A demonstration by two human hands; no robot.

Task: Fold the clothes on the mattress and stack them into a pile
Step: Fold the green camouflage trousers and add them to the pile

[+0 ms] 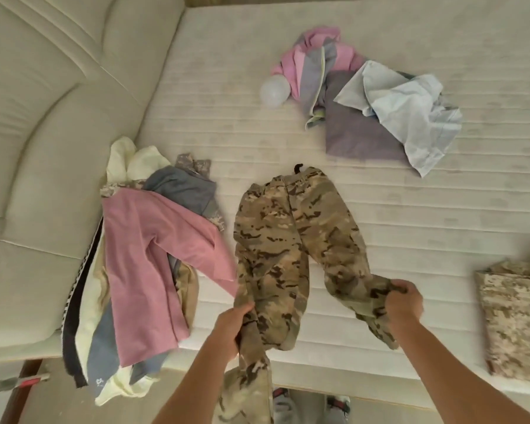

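Camouflage trousers [288,240] lie spread on the white mattress [410,215], waistband away from me, legs toward me. My left hand [234,325] grips the left leg near its lower end, and that leg's cuff hangs over the mattress edge. My right hand [403,301] grips the right leg, bunching the cloth. A loose heap with a pink top [153,264], grey and cream garments lies at the left. Crumpled pink, purple and light blue clothes [364,108] lie further back. A folded camouflage garment [514,319] sits at the right edge.
A padded cream headboard [43,133] runs along the left side. A white round object [274,91] rests beside the far clothes. The mattress's near edge is just in front of me, with the floor and my shoes [309,405] below it.
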